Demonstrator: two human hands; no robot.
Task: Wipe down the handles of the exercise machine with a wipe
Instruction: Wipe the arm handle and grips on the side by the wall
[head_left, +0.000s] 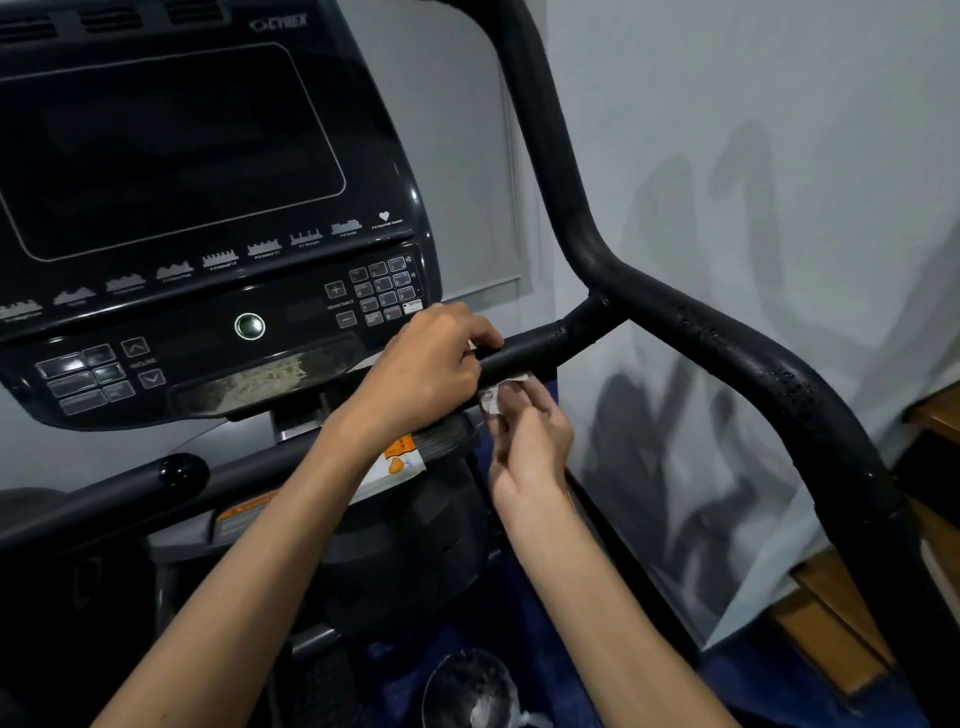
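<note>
At the bottom, near 6 o'clock, sits a round bin (470, 688) with a white liner on the blue floor (530, 613). Two bare arms reach up from the bottom edge. The right hand (530, 452) is just right of the middle. Its fingers are curled and pinch a small white wipe (501, 395), which touches the underside of the short black handle (524, 353). The left hand (431, 364) is at 11 o'clock from the right hand. It curls over the top of the same handle and grips it. That handle joins a thick bent black bar (727, 343) that runs from 12 o'clock down to 4 o'clock. Farther back, at 10 o'clock, is the dark console (197, 208) with a green round button (250, 326). Behind it all is a pale wall (753, 130).
</note>
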